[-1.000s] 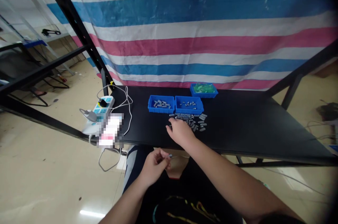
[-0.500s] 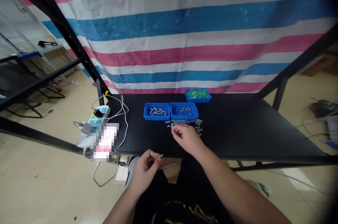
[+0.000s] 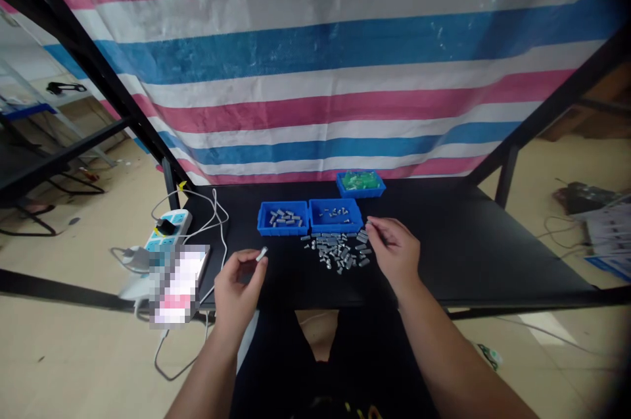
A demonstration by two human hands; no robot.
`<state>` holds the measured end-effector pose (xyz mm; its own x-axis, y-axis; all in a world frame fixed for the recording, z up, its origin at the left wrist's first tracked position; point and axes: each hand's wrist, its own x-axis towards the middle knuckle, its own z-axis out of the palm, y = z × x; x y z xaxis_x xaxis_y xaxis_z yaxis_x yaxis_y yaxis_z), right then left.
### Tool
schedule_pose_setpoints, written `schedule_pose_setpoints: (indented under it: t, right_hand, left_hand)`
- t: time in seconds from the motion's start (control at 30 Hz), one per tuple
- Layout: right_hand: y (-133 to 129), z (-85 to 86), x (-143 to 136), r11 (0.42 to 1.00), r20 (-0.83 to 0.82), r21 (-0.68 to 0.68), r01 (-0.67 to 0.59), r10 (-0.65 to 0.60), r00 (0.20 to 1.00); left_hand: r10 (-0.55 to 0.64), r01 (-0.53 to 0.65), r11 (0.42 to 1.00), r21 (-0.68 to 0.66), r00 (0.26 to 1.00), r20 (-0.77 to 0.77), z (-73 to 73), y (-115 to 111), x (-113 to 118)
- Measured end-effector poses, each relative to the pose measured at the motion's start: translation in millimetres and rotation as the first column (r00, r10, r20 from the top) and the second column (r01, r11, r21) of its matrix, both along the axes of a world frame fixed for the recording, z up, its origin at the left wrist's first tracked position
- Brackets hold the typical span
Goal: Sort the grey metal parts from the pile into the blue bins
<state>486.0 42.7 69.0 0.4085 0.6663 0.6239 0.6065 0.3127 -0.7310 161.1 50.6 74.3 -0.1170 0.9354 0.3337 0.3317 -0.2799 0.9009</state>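
My left hand (image 3: 237,287) pinches a short grey metal standoff (image 3: 261,254) between thumb and forefinger, in front of the left blue bin. The fingers of my right hand (image 3: 393,249) are closed near the right bin's front corner; a small greyish metal piece shows at the fingertips, too small to name surely. Between the hands lies a spread of loose screws and standoffs (image 3: 337,250). Several similar standoffs (image 3: 284,218) are in the left blue bin (image 3: 282,231). The right blue bin (image 3: 336,227) holds several small screws (image 3: 339,212).
A third blue bin (image 3: 362,193) with green plastic packing (image 3: 361,180) stands behind on the black table (image 3: 473,241). At the left are a white power strip (image 3: 170,220), a blurred-out phone (image 3: 180,284) and loose cables. A striped sheet (image 3: 315,103) hangs behind.
My left hand has risen from the table's front edge to above the table, still holding the standoff. The right hand has moved right, off the loose parts, uncovering them. The view has shifted slightly.
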Motion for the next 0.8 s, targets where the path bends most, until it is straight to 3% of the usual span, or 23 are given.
schedule_pose_setpoints:
  t: [0.13,0.3,0.43,0.57,0.8]
  right_hand:
    - [17.6,6.5,-0.9,0.999,0.082,0.010,-0.036,0.035,0.996]
    - [35.5,8.8,0.1,0.997,0.180,-0.027,-0.071,0.075,0.981]
    - [41.7,11.4,0.8,0.999,0.211,0.015,-0.047,0.042,0.976]
    - [48.1,8.1,1.5,0.998,0.189,-0.019,-0.061,0.063,0.980]
    - [41.0,1.6,3.0,0.998,0.127,0.040,0.045,-0.049,0.991]
  left_hand:
    - [0.011,-0.006,0.998,0.061,0.996,-0.083,10.3,29.4,11.0]
    - [0.043,-0.022,0.996,0.085,0.968,-0.249,2.6,64.1,21.6]
    - [0.119,-0.062,0.973,0.223,0.960,-0.255,2.1,73.8,30.2]
    - [0.084,-0.018,0.979,0.203,0.943,-0.321,2.1,79.3,37.1]
    - [0.113,-0.027,0.976,0.215,0.909,-0.401,-0.8,89.1,40.3]
